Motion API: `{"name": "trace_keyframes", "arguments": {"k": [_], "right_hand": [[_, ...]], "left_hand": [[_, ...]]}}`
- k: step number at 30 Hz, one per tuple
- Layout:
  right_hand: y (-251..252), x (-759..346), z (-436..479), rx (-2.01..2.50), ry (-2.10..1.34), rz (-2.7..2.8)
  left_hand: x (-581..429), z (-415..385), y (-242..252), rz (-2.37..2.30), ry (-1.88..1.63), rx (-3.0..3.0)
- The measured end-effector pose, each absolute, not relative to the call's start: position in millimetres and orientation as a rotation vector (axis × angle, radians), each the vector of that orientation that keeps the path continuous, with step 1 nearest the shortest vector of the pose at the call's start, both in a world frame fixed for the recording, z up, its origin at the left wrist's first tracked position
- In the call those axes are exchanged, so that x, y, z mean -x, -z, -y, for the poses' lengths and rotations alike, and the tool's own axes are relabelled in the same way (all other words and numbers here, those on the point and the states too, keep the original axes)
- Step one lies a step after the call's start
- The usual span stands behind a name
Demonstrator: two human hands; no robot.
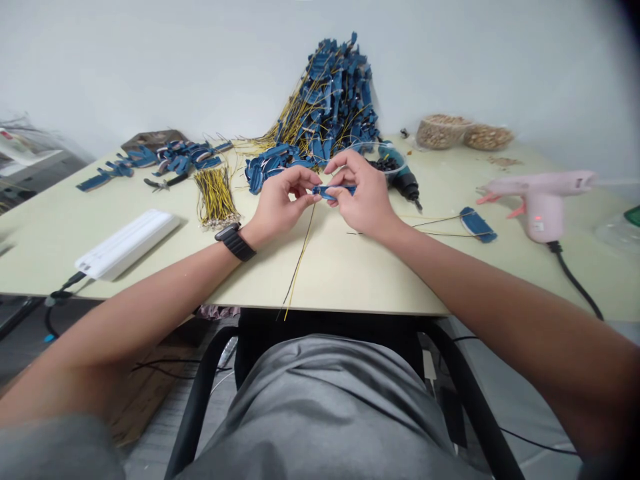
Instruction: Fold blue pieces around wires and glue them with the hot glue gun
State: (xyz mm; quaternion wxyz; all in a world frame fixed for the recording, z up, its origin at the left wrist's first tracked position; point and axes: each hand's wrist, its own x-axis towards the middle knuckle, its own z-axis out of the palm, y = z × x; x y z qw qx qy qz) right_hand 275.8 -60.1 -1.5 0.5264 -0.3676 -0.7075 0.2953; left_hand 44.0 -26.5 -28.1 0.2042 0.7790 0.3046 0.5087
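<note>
At the middle of the table, both hands meet at a small blue piece (331, 191), a slim strip held level. My right hand (364, 193) pinches its right part between thumb and fingers. The left end sits between the thumb and fingertips of my left hand (284, 199), which wears a black watch (236, 241) at the wrist. A thin black wire and a yellow wire (303, 250) hang from that end, running past the table's front edge. Fingers partly cover the piece, so its detail is hidden.
A tall heap of blue wired pieces (333, 100) stands behind. Left are a yellow-black wire bundle (216, 193), pliers (165, 182) and a white power strip (127, 243). Right are a screwdriver-like power tool (406, 183), a blue wired piece (477, 225) and a pink glue gun (544, 203).
</note>
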Motion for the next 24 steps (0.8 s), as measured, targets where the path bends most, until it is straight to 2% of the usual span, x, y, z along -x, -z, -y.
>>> {"name": "trace_keyframes", "arguments": {"k": [24], "right_hand": [[-2, -276, 60, 0.915, -0.670, 1.713]], "left_hand": [[-42, 37, 24, -0.964, -1.490, -2.390]]}}
